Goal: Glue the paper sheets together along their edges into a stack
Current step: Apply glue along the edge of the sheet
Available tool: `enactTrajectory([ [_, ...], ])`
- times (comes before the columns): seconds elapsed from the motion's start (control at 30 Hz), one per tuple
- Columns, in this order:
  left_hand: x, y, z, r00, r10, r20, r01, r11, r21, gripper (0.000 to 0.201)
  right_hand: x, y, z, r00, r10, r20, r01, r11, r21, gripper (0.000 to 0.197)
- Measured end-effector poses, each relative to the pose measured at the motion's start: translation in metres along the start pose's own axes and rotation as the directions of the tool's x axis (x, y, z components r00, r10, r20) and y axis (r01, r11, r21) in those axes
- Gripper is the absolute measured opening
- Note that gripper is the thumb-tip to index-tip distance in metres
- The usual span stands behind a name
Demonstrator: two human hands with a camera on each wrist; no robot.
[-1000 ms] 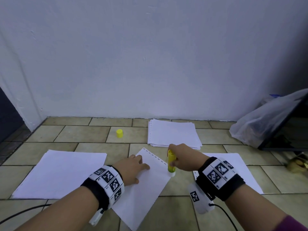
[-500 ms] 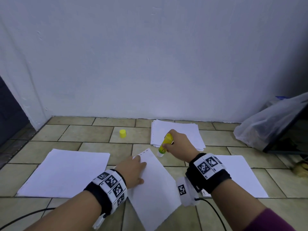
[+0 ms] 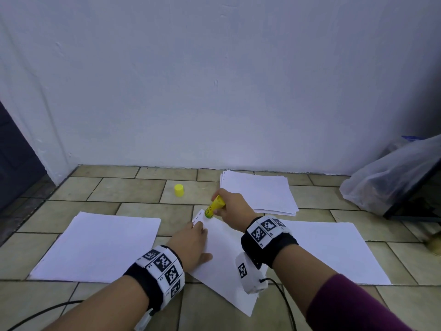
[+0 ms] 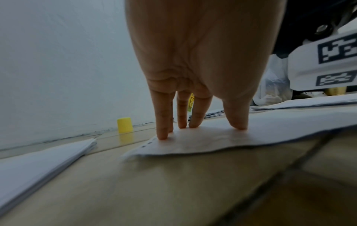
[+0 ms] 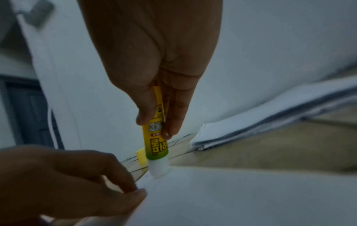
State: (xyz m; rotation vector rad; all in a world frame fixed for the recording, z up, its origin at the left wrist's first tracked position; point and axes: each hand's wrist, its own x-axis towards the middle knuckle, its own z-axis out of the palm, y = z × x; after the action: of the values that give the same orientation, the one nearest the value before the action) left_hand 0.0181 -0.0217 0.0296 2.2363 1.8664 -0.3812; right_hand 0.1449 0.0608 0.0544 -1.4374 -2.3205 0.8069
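Observation:
A single white sheet (image 3: 224,256) with punched holes along its far edge lies askew on the tiled floor. My left hand (image 3: 191,242) presses flat on it with straight fingers (image 4: 162,122) near the far left corner. My right hand (image 3: 229,206) grips a yellow glue stick (image 3: 214,206), uncapped, and its white tip (image 5: 158,169) touches the sheet's far corner. In the left wrist view the sheet (image 4: 212,140) lies under the fingertips. The yellow cap (image 3: 179,190) stands alone on a tile farther back.
A stack of white sheets (image 3: 259,192) lies by the wall behind my right hand. Another pile (image 3: 100,244) lies at the left and a sheet (image 3: 334,252) at the right. A plastic bag (image 3: 386,177) leans at the far right. Cables (image 3: 284,297) trail near my wrists.
My right hand has carried the glue stick from the sheet's right corner along the far edge to its far left corner. The sheet has turned a little under my left hand.

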Motion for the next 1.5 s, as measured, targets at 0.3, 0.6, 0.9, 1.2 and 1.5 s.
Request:
enactTrajectory([
  [0.3, 0.002, -0.009, -0.004, 0.996, 0.076, 0.044, -0.077, 0.996, 0.039, 0.050, -0.040, 0.021, -0.045, 0.983, -0.023, 0.182, 0.078, 0.950, -0.304, 0.031],
  [0.6, 0.005, -0.029, -0.007, 0.997, 0.072, 0.027, -0.067, 0.987, -0.148, 0.063, -0.076, 0.053, -0.079, 0.960, 0.120, 0.254, -0.013, 0.921, -0.389, 0.028],
  [0.9, -0.004, -0.034, 0.001, 0.996, 0.071, 0.053, -0.066, 0.993, -0.102, 0.088, -0.055, 0.051, -0.079, 0.949, 0.315, -0.015, -0.148, 0.487, 0.861, 0.009],
  [1.2, 0.000, -0.047, 0.002, 0.991, 0.095, 0.093, -0.083, 0.989, -0.125, 0.093, 0.014, 0.022, -0.010, 0.955, 0.295, 0.032, -0.236, 0.692, 0.683, 0.023],
  [1.5, 0.000, -0.048, 0.005, 0.993, 0.077, 0.090, -0.063, 0.987, -0.148, 0.092, 0.073, 0.001, 0.020, 0.977, 0.156, -0.145, -0.143, 0.985, 0.097, 0.031],
])
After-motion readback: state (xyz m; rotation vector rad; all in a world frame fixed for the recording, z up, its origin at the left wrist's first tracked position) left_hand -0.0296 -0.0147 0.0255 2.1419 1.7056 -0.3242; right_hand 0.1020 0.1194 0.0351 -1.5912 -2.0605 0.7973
